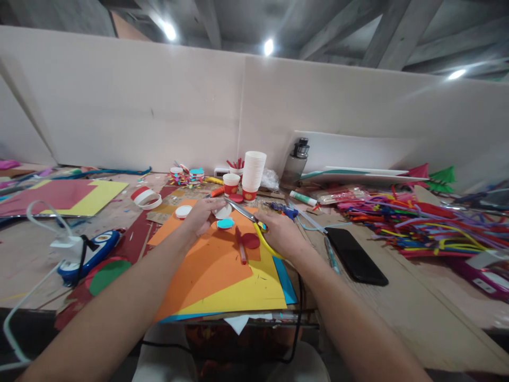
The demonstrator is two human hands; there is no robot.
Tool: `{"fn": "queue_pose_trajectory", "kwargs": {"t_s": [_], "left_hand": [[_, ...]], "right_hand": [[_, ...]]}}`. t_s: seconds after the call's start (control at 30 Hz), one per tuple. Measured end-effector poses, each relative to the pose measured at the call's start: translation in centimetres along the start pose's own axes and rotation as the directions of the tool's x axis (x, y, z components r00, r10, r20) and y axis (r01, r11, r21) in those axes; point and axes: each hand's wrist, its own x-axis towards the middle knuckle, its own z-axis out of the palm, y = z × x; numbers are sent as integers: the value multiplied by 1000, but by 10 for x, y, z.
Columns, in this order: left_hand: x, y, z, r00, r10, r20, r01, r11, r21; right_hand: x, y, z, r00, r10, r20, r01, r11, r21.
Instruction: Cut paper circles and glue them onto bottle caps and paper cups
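My right hand (280,231) is wrapped round the yellow handles of a pair of scissors (246,214), whose blades point left. Close to the blade tips, the fingers of my left hand (203,215) are pinched together. A white disc (223,213) lies against those fingers, but what the pinch holds is too small to tell. Just below is a blue-topped disc (225,224), and another white disc (183,212) sits to the left. On the orange paper (199,276) rest a red pen (242,248) and a red paper circle (251,241).
Behind my hands stand a stack of paper cups (254,172) and a single cup (231,184). A phone (356,255) and many coloured pipe cleaners (413,223) lie to the right. Leftward are a cut cup ring (148,198), a blue device (91,254) and a white cable.
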Motion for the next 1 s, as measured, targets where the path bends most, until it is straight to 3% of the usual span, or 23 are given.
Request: {"fn": "queue_pose_trajectory", "kwargs": {"t_s": [0.27,0.57,0.83,1.0], "left_hand": [[-2,5,-2,996,-70,-57,72,997,34],[1,7,-8,981,-194,-28,195,981,17],[5,5,-12,999,-11,-44,13,999,46],[7,3,-17,998,58,19,-59,995,84]], "right_hand": [[-1,-1,0,1000,-5,15,5,1000,-14],[-3,1,0,999,-44,11,44,999,4],[-1,5,3,1000,0,1,0,998,57],[-1,7,7,1000,-5,4,5,1000,14]]}}
